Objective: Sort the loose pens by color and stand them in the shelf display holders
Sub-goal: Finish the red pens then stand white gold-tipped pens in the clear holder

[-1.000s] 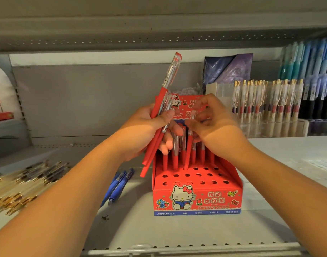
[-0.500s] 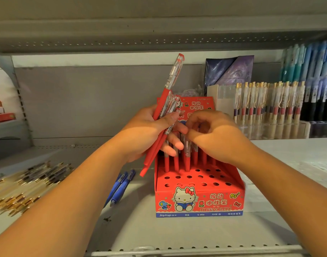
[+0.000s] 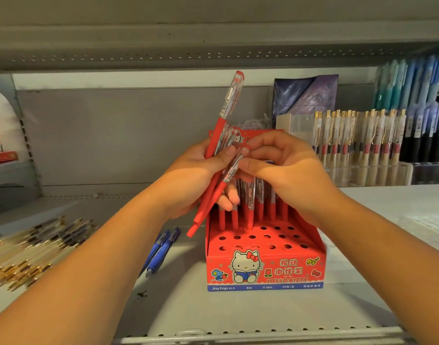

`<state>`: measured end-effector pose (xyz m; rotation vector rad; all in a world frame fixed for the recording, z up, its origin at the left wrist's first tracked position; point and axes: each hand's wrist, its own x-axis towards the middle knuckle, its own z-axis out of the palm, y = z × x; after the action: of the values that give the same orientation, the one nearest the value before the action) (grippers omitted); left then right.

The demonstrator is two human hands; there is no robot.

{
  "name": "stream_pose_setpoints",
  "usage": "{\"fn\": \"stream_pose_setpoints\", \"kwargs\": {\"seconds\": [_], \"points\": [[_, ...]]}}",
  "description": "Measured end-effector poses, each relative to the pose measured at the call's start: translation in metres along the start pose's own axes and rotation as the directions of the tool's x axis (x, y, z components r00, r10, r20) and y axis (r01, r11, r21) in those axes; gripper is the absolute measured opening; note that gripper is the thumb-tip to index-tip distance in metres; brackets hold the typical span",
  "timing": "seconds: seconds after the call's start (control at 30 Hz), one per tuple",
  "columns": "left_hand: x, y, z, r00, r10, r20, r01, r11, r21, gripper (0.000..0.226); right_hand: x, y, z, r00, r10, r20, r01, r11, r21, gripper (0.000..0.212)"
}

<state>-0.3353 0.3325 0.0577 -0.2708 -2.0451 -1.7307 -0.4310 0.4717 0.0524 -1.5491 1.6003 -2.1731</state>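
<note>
Tightly, the left grip (image 3: 198, 178) curls round a bundle of red pens (image 3: 228, 103), while the right grip (image 3: 283, 168) pinches the clear top of one pen (image 3: 232, 170) in it. Directly beneath both, the red holder box (image 3: 265, 267) has standing pens (image 3: 249, 212) in its back holes; two blue pens (image 3: 161, 250) lie on the shelf below the left grip.
</note>
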Motion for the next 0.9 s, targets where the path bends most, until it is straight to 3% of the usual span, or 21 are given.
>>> {"fn": "stream_pose_setpoints", "kwargs": {"seconds": [0.13, 0.27, 0.47, 0.67, 0.77, 0.9], "points": [[0.002, -0.002, -0.002, 1.000, 0.002, -0.028, -0.003, 0.999, -0.043, 0.023, 0.001, -0.002, 0.001, 0.996, -0.061, -0.061, 0.063, 0.997, 0.033, 0.023], [0.004, -0.003, -0.005, 0.997, 0.023, -0.069, -0.024, 1.000, -0.017, 0.016, 0.003, -0.007, -0.006, 0.991, -0.020, -0.134, 0.043, 0.984, 0.171, 0.024], [0.006, -0.003, -0.009, 0.991, 0.083, -0.106, -0.075, 0.995, 0.071, 0.014, 0.001, -0.005, -0.026, 0.984, -0.062, -0.164, 0.041, 0.991, -0.125, 0.021], [0.005, -0.004, -0.010, 0.996, 0.011, -0.086, -0.007, 0.999, 0.050, 0.015, 0.001, 0.005, -0.034, 0.982, -0.045, -0.185, -0.018, 0.945, -0.325, 0.027], [0.004, -0.004, -0.008, 0.996, 0.002, -0.093, 0.003, 0.999, 0.053, 0.015, 0.000, 0.011, -0.034, 0.991, -0.009, -0.130, -0.045, 0.913, -0.407, 0.023], [0.002, -0.004, -0.005, 0.995, 0.007, -0.096, -0.002, 0.999, 0.048, 0.017, -0.004, 0.017, -0.030, 0.999, -0.018, 0.032, 0.035, 0.761, -0.648, 0.018]]}}
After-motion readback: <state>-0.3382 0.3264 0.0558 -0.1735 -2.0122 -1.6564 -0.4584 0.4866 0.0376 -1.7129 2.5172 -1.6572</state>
